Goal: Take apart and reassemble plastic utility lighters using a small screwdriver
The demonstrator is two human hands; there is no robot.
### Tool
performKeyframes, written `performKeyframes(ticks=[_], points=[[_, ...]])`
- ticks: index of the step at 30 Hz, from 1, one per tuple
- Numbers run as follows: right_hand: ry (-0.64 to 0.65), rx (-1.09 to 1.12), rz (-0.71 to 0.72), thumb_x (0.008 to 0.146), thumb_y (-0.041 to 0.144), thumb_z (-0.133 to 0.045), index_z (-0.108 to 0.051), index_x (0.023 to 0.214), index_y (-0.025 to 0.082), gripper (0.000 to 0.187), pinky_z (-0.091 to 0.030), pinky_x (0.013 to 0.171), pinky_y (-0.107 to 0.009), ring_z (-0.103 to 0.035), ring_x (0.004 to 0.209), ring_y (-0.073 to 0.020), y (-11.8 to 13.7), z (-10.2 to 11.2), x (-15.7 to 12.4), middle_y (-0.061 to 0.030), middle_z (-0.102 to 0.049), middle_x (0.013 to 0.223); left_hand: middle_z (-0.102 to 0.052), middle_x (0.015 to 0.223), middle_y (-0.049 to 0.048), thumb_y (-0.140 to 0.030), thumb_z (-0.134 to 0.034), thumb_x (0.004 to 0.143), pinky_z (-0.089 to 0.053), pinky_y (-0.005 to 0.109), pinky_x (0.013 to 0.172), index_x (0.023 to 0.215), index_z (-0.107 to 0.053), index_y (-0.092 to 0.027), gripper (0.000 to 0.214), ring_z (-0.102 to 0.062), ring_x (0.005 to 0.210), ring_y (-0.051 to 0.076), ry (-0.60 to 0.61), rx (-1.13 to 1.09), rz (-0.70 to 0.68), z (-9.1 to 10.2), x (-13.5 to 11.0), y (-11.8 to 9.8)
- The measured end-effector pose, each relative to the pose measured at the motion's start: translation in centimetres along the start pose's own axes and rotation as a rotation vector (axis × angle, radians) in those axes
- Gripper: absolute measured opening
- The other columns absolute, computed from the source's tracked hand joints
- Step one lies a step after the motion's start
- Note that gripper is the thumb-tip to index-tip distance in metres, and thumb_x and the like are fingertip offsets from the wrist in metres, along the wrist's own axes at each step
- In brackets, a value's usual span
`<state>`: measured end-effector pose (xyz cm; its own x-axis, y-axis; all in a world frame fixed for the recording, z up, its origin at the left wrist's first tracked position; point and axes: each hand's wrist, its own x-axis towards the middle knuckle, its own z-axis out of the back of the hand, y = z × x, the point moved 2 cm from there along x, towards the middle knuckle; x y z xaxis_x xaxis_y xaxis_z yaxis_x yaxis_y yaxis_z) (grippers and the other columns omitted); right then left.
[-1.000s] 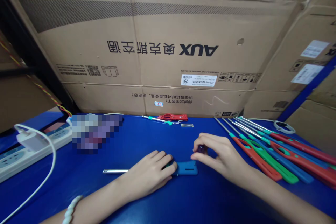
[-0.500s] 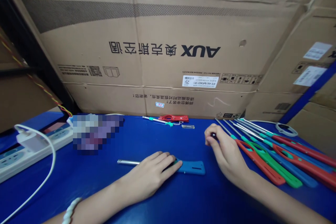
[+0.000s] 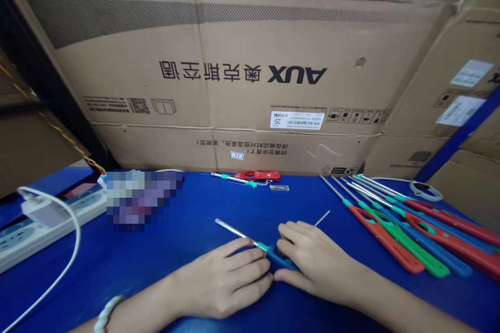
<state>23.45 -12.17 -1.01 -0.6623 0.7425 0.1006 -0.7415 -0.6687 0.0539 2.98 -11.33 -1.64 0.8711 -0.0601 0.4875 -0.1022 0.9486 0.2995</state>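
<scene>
A blue long-nosed gas lighter [image 3: 275, 257] with a green collar and metal tube lies slanted between my hands, its tube pointing up and left. My left hand [image 3: 228, 276] is closed around the lighter near the collar. My right hand [image 3: 316, 260] is closed at the handle end, its thumb below and fingers above the lighter. Out of the same hand sticks the thin metal shaft of a screwdriver [image 3: 322, 218], pointing up and right; its handle is hidden in my fingers. The far end of the lighter's handle is covered by my right hand.
Several long lighters, including an orange one [image 3: 385, 239] and a green one [image 3: 414, 247], lie at the right. Taken-apart red lighter pieces [image 3: 260, 175] and a small clear tank [image 3: 279, 188] lie at the back. A white power strip [image 3: 84, 208] is at the left, before a cardboard wall [image 3: 234, 26].
The lighter has gone from lying flat and level to slanted, tube end raised. My right hand has moved left onto its handle, and the screwdriver's shaft now shows.
</scene>
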Motion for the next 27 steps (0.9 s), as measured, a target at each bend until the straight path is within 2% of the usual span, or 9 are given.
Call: performKeyframes(ticks=[3,6,11,14,18,21,27], points=[[0.058,-0.033,-0.032,0.083,0.037,-0.066,-0.066,0.088,0.014,0.023,-0.049,0.085,-0.042,-0.064,0.093,-0.0289,-0.2,-0.1,0.3,-0.0120,-0.067,0.102,-0.068,0.108,0.0073,-0.010,-0.033,0.100,-0.042,0.037,0.101,0.108,-0.065,-0.011,0.034,-0.059,0.105,0.020,0.010,-0.008,-0.006,0.1,0.1,0.0],[0.121,-0.077,-0.067,0.085,0.027,-0.062,-0.067,0.085,0.015,0.013,-0.049,0.078,-0.038,-0.065,0.085,-0.0259,-0.1,0.0,0.6,-0.0088,-0.068,0.091,-0.067,0.108,0.0075,-0.009,-0.032,0.100,-0.041,0.038,0.100,0.107,-0.065,-0.010,0.034,-0.059,0.105,0.020,0.012,-0.002,-0.002,0.1,0.1,0.0],[0.215,-0.198,-0.216,0.085,0.022,-0.059,-0.070,0.081,0.015,0.013,-0.047,0.070,-0.031,-0.067,0.079,-0.0242,-0.4,0.7,0.9,-0.0085,-0.070,0.084,-0.067,0.109,0.0074,-0.010,-0.031,0.100,-0.040,0.038,0.101,0.107,-0.065,-0.011,0.034,-0.058,0.106,0.020,0.037,-0.001,0.004,-0.2,0.0,0.1],[0.197,-0.249,-0.321,0.086,0.020,-0.057,-0.070,0.082,0.016,0.014,-0.045,0.067,-0.028,-0.068,0.078,-0.0223,-1.1,1.7,0.8,-0.0074,-0.071,0.084,-0.067,0.109,0.0073,-0.010,-0.031,0.100,-0.039,0.038,0.102,0.107,-0.065,-0.011,0.035,-0.058,0.106,0.020,0.036,-0.001,0.011,-0.2,-0.1,0.1],[0.128,-0.339,-0.514,0.091,0.019,-0.047,-0.069,0.085,0.013,0.024,-0.044,0.064,-0.030,-0.069,0.078,-0.0253,-3.2,3.4,0.4,-0.0116,-0.071,0.084,-0.066,0.109,0.0072,-0.010,-0.031,0.101,-0.038,0.038,0.103,0.107,-0.064,-0.011,0.034,-0.058,0.107,0.020,0.032,-0.007,0.015,-0.2,-0.1,0.1],[0.131,-0.395,-0.627,0.090,0.019,-0.046,-0.070,0.082,0.011,0.026,-0.045,0.061,-0.031,-0.070,0.078,-0.0285,-5.4,4.0,0.0,-0.0147,-0.071,0.083,-0.066,0.108,0.0072,-0.010,-0.032,0.100,-0.038,0.038,0.103,0.106,-0.064,-0.011,0.033,-0.057,0.107,0.020,0.034,-0.006,0.017,-0.3,-0.1,0.1],[0.217,-0.412,-0.691,0.083,0.011,-0.052,-0.072,0.086,0.011,0.020,-0.046,0.062,-0.030,-0.070,0.086,-0.0299,-8.8,3.2,-0.8,-0.0176,-0.073,0.090,-0.065,0.110,0.0076,-0.011,-0.031,0.100,-0.037,0.038,0.104,0.107,-0.064,-0.011,0.033,-0.057,0.108,0.021,0.059,-0.006,0.021,-0.5,-0.4,0.1]])
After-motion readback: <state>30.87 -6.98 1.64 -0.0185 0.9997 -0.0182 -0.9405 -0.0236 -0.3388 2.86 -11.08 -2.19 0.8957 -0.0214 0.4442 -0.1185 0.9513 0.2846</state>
